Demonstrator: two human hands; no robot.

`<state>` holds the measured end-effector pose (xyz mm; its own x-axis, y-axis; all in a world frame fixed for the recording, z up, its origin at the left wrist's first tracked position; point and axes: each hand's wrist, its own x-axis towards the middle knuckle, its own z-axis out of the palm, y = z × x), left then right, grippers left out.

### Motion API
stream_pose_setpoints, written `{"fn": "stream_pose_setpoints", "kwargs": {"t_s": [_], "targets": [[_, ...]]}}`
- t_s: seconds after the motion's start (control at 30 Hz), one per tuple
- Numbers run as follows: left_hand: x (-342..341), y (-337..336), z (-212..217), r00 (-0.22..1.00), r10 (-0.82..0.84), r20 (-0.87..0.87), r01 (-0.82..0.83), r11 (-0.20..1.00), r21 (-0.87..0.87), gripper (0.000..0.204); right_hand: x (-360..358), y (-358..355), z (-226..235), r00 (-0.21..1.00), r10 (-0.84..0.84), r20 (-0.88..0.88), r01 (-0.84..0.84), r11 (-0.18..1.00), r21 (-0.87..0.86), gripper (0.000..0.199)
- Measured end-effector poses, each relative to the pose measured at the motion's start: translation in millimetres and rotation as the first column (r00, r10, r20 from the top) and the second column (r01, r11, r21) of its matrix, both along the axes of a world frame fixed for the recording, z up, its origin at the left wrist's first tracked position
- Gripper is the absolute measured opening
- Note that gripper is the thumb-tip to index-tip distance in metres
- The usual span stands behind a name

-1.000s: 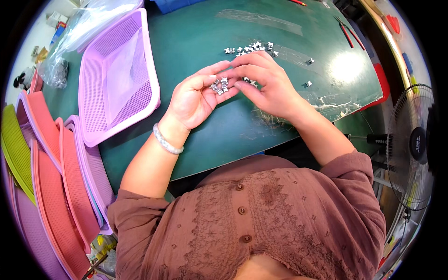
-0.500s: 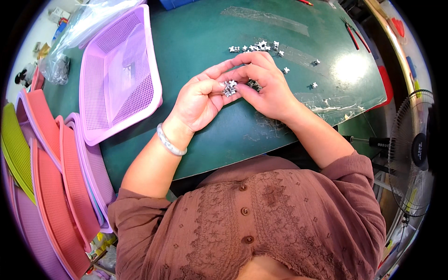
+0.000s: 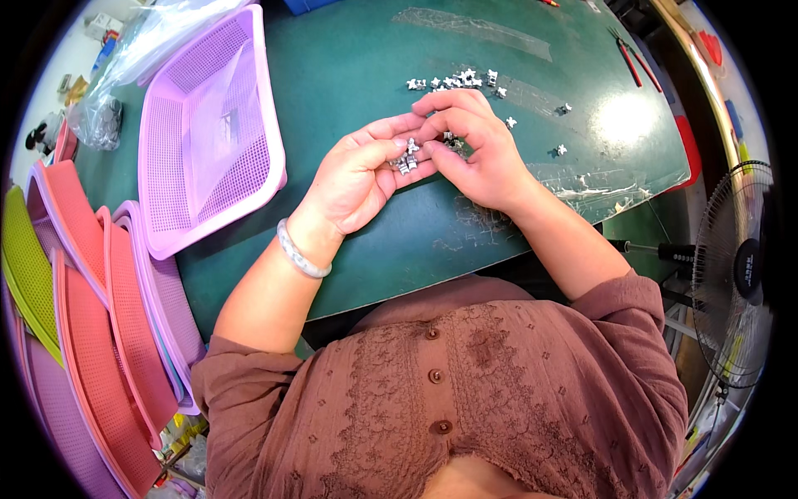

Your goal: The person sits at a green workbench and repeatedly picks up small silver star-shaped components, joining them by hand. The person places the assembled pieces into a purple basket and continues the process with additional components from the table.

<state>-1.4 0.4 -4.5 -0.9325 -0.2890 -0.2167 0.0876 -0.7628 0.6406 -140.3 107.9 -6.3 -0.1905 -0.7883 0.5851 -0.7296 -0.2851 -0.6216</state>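
Small metal parts are shifted slightly since the earlier frame, held right of the purple basket in loosely closed fingers of the left hand. Right hand: fingers curled beside them; hold cannot be told. Judged light, stiff, slippery; best pinched by opposite edges.

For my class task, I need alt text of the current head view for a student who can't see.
A person's left hand holds small silvery parts, the right hand close beside it, above a green table. Similar loose parts lie beyond the hands, and a purple mesh basket sits to the left.
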Motion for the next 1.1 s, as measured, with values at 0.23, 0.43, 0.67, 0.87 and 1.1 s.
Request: {"fn": "stream_pose_setpoints", "kwargs": {"t_s": [0.23,0.43,0.67,0.87,1.1], "targets": [[0.2,-1.3,-1.1,1.000,-0.003,-0.031,0.005,0.999,0.044,0.035,0.9,0.3,-2.6,1.000,0.012,0.001,-0.012,1.000,0.017,0.017],[0.6,-1.1,-0.9,0.999,-0.003,-0.032,0.005,0.999,0.054,0.036,-0.1,1.2,-2.6,0.999,0.018,-0.032,-0.016,0.999,0.050,0.019],[-1.0,-1.1,0.3,0.998,-0.040,0.043,0.041,0.999,-0.029,0.026,0.4,0.5,2.0,0.998,0.006,-0.060,-0.008,0.999,-0.032,0.016],[2.4,-0.1,-3.2,0.990,-0.016,0.137,0.041,0.983,-0.182,0.022,0.0,1.3,1.1,0.999,0.007,-0.037,-0.008,1.000,-0.022,0.020],[2.8,2.1,-5.6,0.994,0.040,0.101,-0.007,0.950,-0.312,0.024,0.9,2.2,-0.4,0.996,0.016,0.083,-0.018,0.999,0.027,0.027]]}}
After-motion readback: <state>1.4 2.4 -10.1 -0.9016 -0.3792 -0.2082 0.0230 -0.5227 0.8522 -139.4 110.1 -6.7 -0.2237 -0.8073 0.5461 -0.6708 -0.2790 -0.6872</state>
